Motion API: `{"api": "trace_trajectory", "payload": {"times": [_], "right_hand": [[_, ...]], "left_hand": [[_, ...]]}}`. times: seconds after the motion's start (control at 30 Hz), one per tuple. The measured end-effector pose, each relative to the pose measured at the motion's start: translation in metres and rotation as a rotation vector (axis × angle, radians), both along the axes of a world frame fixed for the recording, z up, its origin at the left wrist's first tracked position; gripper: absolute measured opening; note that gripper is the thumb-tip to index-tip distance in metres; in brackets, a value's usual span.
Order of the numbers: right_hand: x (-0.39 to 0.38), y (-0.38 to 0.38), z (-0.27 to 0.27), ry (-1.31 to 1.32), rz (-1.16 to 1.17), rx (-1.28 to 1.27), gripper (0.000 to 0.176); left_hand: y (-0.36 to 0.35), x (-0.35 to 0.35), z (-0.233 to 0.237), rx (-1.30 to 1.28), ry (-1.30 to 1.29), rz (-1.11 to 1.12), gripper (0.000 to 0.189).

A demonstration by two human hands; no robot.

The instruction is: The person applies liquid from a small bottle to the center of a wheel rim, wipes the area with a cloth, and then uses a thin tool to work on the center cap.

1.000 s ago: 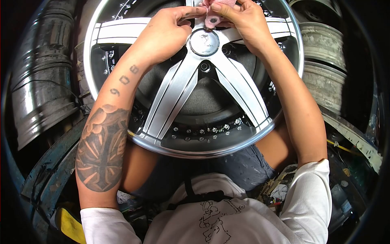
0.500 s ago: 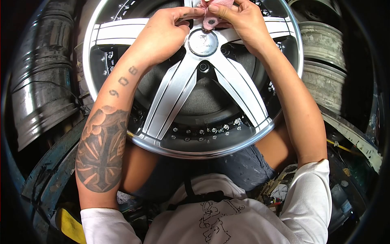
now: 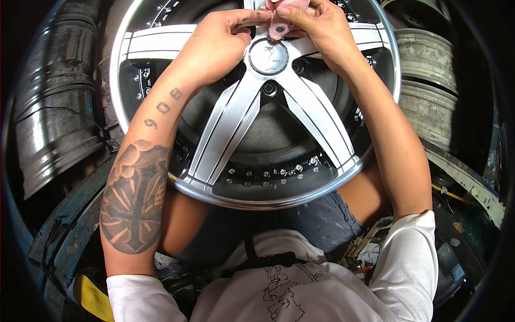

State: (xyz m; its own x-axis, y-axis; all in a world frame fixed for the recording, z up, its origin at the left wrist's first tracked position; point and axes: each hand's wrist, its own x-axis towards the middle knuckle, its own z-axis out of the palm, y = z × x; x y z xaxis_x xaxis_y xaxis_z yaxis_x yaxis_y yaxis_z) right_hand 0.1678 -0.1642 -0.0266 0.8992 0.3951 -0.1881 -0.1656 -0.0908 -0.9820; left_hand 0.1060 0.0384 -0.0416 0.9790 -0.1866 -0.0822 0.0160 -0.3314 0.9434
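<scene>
A silver and black wheel rim [image 3: 220, 134] with broad polished spokes lies face up over the person's thighs. Above its round centre cap [image 3: 269, 56], a dirty pink cloth [image 3: 279, 28] with dark stains is bunched up against a spoke. My right hand [image 3: 316, 27] pinches this cloth between thumb and fingers. From the other side, my left hand [image 3: 225, 43] reaches in with its index finger stretched to the cloth's edge and its other fingers curled. Dark smudges mark that finger. The top of the cloth is cut off by the frame's upper edge.
Worn metal rims [image 3: 59, 118] are stacked at the left, and more dusty rims [image 3: 426, 86] stand at the right. A yellow object [image 3: 94, 298] lies at the lower left. Curved, scuffed panels [image 3: 461, 172] edge the seat area on the right.
</scene>
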Motion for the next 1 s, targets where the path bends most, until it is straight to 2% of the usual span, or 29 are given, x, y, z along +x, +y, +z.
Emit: {"api": "trace_trajectory", "payload": {"times": [0.23, 0.33, 0.73, 0.83, 1.0], "right_hand": [[-0.001, -0.001, -0.004, -0.082, -0.011, 0.036, 0.044], [0.000, 0.000, -0.005, -0.006, -0.027, 0.030, 0.044], [0.002, 0.000, -0.005, 0.024, -0.014, 0.031, 0.049], [0.002, 0.000, -0.002, 0.046, 0.010, 0.017, 0.048], [0.002, -0.001, -0.004, 0.026, 0.015, 0.028, 0.048]], "left_hand": [[-0.002, -0.001, 0.004, -0.020, 0.017, 0.020, 0.043], [-0.001, 0.002, 0.000, 0.004, 0.020, -0.003, 0.043], [-0.001, -0.001, 0.002, -0.025, 0.040, 0.030, 0.041], [-0.001, 0.002, -0.006, -0.034, -0.077, 0.031, 0.040], [-0.001, 0.001, 0.000, -0.019, 0.031, 0.046, 0.039]]}}
